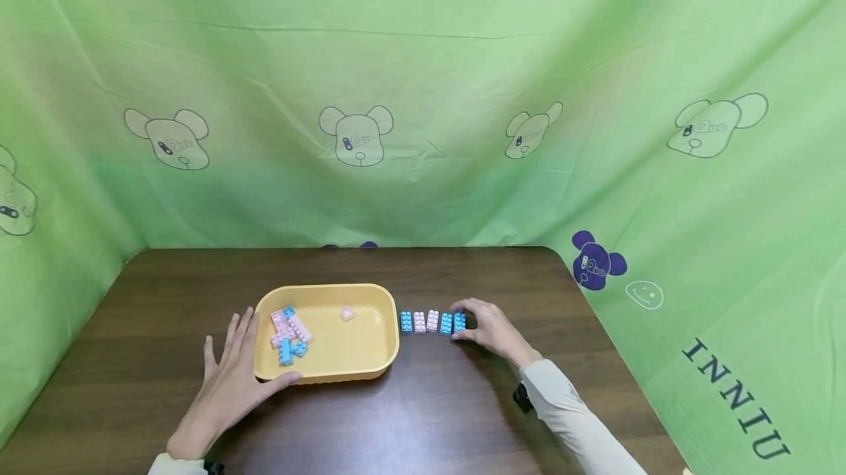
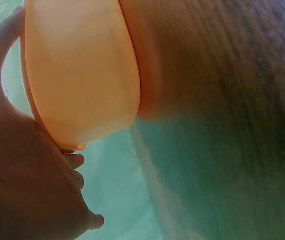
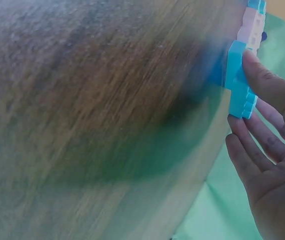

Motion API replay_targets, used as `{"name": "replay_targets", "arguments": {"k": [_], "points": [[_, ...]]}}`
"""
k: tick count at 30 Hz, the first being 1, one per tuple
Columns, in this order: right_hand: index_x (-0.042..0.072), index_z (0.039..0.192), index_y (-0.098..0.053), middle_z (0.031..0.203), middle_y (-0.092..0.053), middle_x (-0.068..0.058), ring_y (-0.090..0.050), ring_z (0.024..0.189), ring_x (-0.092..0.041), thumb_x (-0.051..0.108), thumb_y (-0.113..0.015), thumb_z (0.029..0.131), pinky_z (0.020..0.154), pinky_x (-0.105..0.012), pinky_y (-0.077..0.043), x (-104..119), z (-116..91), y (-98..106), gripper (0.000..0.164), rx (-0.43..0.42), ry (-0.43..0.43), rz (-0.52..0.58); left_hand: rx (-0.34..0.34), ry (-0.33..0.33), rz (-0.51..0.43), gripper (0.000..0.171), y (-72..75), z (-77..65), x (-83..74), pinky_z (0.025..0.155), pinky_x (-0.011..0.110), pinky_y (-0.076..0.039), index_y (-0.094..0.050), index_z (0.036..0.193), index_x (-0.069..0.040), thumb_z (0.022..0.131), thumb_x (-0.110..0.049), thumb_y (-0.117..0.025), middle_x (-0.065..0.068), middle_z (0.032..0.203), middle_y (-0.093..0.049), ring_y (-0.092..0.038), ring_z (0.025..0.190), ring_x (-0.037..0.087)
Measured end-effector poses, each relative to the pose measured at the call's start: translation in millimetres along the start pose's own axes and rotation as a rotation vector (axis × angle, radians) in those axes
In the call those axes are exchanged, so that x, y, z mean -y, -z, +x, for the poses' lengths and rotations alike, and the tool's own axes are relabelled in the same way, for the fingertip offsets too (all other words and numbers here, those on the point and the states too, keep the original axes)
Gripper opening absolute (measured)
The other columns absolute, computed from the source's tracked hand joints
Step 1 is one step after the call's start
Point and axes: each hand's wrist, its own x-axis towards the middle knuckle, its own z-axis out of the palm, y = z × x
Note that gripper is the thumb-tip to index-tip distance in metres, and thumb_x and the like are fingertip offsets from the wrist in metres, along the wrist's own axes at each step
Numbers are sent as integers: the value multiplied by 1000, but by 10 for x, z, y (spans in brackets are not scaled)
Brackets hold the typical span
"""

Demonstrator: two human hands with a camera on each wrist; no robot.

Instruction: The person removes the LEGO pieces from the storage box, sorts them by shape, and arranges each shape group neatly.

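In the head view, the table (image 1: 456, 409) ended at a back edge against a green curtain (image 1: 423, 56), and its right edge slanted toward the viewer. A stretch of wood lay between that slanted edge and the right hand (image 1: 492, 330), another behind the yellow tray (image 1: 346, 354), and a broad one in front. The right hand's thumb and a finger pinched the end blue brick (image 1: 460, 322), at the right end of a row of five; the leftmost blue brick (image 1: 406, 322) stood just beside the tray. The left hand (image 1: 231, 378) was spread wide against the tray's left end, thumb at the near rim, beside a cluster of pink and blue bricks (image 1: 286, 327) inside. A small pink brick (image 1: 347, 313) sat apart from them.

In the left wrist view, the tray's outer wall stood next to that hand, the thumb reaching up along the rim and fingertips showing below; tabletop spread to the right.

In the right wrist view, the end blue brick lay between thumb and fingers, near the table's edge, a pink brick (image 3: 250, 25) just beyond; wood spread widely left.
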Motion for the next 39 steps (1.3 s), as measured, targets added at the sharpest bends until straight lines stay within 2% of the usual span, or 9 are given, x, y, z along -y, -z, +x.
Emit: {"name": "replay_targets", "arguments": {"k": [12,18,24,32,39], "points": [[1,119,-72,113,-76,-12,-72,103,-31,11,-93,81,90,-48,-59,-65,-34,-25,45,27,-36,-1,14,8,-4,132,7,7,-27,116,80,2,-8,168,2,82,-69,-79,27,173,-14,-9,159,47],[2,120,-72,115,-76,-11,-72,105,-30,13,-93,81,91,-48,-58,-87,-40,-44,46,30,-48,8,17,9,-9,132,14,-2,-24,116,80,2,-7,168,1,82,-68,-79,27,173,-14,-8,159,47],[-1,123,-71,118,-75,-14,-71,110,-33,13,-93,80,96,-51,-57,-26,2,19,50,11,-72,45,17,12,-9,132,23,1,-29,116,80,2,-7,168,1,83,-69,-79,27,173,-14,-8,159,47],[-5,123,-71,119,-74,-18,-71,110,-38,8,-91,83,95,-53,-57,177,157,110,47,-53,1,32,15,10,-5,132,19,8,-24,116,81,1,-8,168,2,82,-70,-79,28,173,-14,-9,159,48],[-7,123,-72,119,-75,-20,-72,112,-38,7,-89,85,97,-51,-57,424,370,78,43,-74,93,19,15,12,-17,133,10,7,-23,116,81,2,-7,168,1,82,-68,-80,28,173,-14,-8,159,48]]}}
